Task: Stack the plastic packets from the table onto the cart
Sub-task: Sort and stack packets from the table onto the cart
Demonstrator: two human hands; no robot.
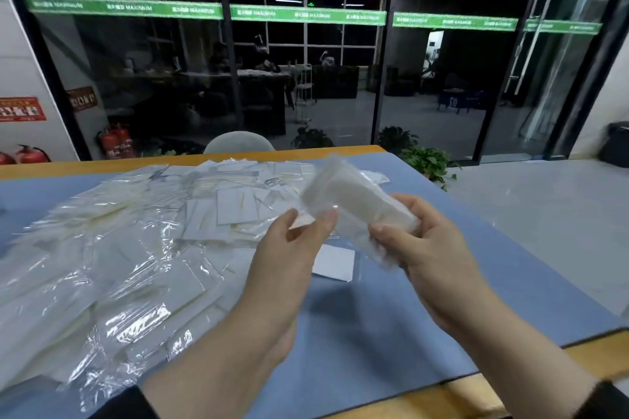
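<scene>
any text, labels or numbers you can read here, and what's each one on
"MAXIMUM", repeated and mirrored in places, on the green strip across the glass wall.
"02", seen mirrored, on the blue sign behind the glass.
Red sign on the left wall: characters too blurred to read.
Brown plaque beside it: unreadable.
Fire extinguishers: labels too small.
Packets in the hands and on the table: no readable print.

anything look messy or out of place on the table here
Yes. The clear plastic packets lie in a loose, overlapping heap across the left of the blue table mat, not stacked. One white packet sits apart from it below the hands. The left hand and right hand hold a blurred bundle of packets.
</scene>
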